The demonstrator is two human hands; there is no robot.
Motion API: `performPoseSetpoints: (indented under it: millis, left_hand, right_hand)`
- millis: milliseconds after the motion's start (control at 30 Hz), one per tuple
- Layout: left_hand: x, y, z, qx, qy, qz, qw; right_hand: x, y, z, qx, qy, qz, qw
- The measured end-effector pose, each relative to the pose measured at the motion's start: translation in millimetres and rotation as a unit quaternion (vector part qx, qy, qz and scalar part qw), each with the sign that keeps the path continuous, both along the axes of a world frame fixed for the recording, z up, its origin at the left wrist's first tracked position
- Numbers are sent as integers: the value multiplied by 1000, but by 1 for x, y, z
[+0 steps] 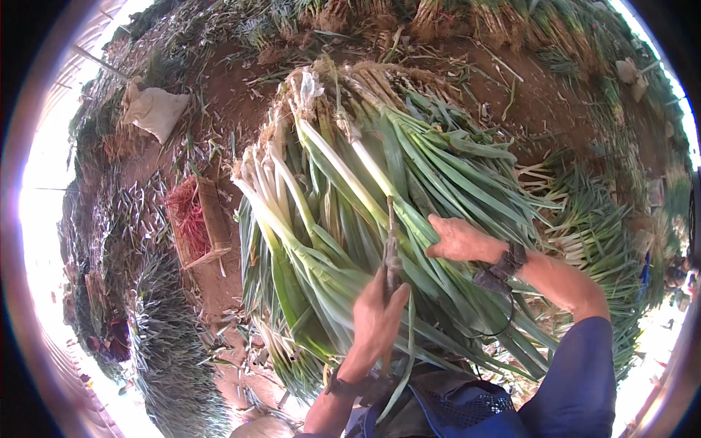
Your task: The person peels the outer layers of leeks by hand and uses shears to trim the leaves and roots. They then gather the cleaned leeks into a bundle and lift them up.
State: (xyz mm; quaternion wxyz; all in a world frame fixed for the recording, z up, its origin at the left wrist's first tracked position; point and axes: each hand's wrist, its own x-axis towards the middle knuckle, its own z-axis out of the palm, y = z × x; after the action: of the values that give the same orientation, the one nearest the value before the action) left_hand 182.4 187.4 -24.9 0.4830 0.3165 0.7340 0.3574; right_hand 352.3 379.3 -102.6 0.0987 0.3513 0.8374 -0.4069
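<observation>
A large heap of leeks [321, 263] lies in front of me, white shanks and roots at the far end, green leaves fanning toward me. My left hand [376, 314] is closed round a slim, pointed metal tool [391, 244], its tip up against a leek; whether it is a knife or shears I cannot make out. To its right, my right hand [460, 239] grips the green part of a leek [418, 223], thumb and fingers curled about it. A loose leaf [409, 350] hangs beside my left wrist.
Left of the heap stands a box [213, 219] with red strings [188, 219]. A pale sack [155, 109] lies at the far left. More leeks [595, 241] cover the ground at right, with a leafy pile [171, 358] at near left. Brown soil [226, 87] carries scattered scraps.
</observation>
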Motion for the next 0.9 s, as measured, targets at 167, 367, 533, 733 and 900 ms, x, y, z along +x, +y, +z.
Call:
performPoseSetpoints:
  millis: [167, 367, 533, 733, 900]
  left_hand:
    - [6, -18, 25, -61, -26, -48, 997]
    - [19, -30, 27, -69, -26, -63, 995]
    - [6, 0, 2, -50, -6, -50, 998]
    - [-15, 79, -37, 5, 91, -52, 995]
    - [-47, 120, -31, 0, 144, -54, 988]
  right_hand:
    - [29, -12, -9, 21, 72, 10, 997]
    - [48, -19, -22, 60, 139, 1, 988]
    - [43, -23, 17, -55, 82, -25, 995]
    - [83, -27, -21, -93, 63, -50, 992]
    - [72, -26, 4, -291, 149, -79, 942]
